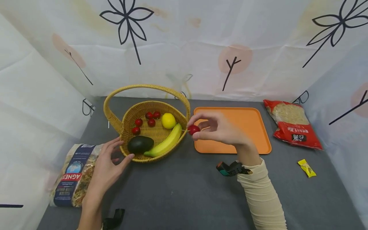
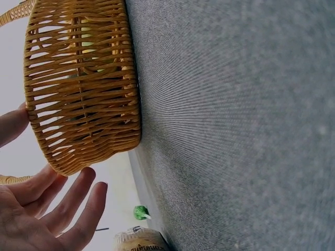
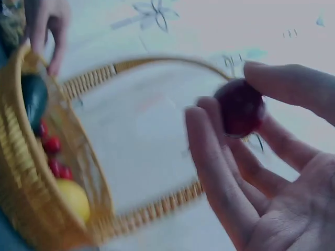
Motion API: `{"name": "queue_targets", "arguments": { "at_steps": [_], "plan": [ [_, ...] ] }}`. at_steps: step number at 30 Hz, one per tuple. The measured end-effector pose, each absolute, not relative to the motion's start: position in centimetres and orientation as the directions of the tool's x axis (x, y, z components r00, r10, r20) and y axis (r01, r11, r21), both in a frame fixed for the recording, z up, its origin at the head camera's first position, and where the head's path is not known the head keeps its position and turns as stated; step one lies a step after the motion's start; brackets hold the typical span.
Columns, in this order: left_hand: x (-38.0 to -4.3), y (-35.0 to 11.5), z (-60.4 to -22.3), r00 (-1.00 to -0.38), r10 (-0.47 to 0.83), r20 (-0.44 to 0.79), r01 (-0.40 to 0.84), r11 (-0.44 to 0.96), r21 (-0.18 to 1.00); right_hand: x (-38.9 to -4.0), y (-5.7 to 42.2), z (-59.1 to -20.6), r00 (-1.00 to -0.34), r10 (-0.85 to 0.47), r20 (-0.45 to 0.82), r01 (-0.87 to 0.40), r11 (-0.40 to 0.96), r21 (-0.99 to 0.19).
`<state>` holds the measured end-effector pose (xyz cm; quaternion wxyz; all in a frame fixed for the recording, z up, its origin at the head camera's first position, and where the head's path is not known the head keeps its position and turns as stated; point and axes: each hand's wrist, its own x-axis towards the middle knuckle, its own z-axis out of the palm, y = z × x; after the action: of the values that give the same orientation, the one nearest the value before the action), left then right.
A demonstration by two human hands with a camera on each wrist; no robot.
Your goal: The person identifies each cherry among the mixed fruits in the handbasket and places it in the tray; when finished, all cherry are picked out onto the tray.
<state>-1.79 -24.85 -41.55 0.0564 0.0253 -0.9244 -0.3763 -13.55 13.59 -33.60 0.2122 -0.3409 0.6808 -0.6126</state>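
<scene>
My right hand (image 1: 217, 129) pinches a dark red cherry (image 1: 194, 129) between thumb and fingertips, just beyond the right rim of a yellow wicker basket (image 1: 161, 103). In the right wrist view a thin stem shows beside the held cherry (image 3: 241, 108). My left hand (image 1: 107, 166) holds the basket's left end, thumb at the near side and fingers around the outside. Inside the basket lie several cherries (image 1: 139, 122), a yellow lemon (image 1: 168, 120), a banana (image 1: 165, 143) and a dark avocado (image 1: 140, 144).
An orange tray (image 1: 233, 148) lies under and behind my right hand. To the left is a pasta bag (image 1: 70, 179). At the right are a red-and-clear food bag (image 1: 296, 124) and a small yellow packet (image 1: 306, 168). A patterned cloth (image 1: 184, 48) hangs behind the table.
</scene>
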Motion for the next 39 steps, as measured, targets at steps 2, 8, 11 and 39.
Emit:
{"name": "queue_targets", "arguments": {
  "at_steps": [2, 8, 11, 39],
  "plan": [
    [-1.7, -24.9, -41.5, -0.993, -0.087, 0.080, -0.006, 0.710, 0.704, -14.2, 14.9, -34.1, -0.724, -0.672, 0.158, -0.204, -0.010, -0.979],
    [-1.6, -25.0, -41.4, -0.994, -0.086, 0.071, -0.010, 0.702, 0.712, -16.6, 17.0, -36.6, -0.870, -0.483, 0.102, -0.166, 0.091, -0.982],
    [-1.6, -25.0, -41.5, -0.994, -0.086, 0.066, -0.013, 0.701, 0.713, -17.8, 17.3, -38.3, -0.912, -0.410, 0.006, -0.091, 0.187, -0.978],
    [-1.5, -24.9, -41.2, -0.994, -0.085, 0.073, -0.008, 0.704, 0.710, -23.5, 14.3, -45.2, -0.944, -0.329, -0.027, -0.191, 0.611, -0.768]
  ]
}}
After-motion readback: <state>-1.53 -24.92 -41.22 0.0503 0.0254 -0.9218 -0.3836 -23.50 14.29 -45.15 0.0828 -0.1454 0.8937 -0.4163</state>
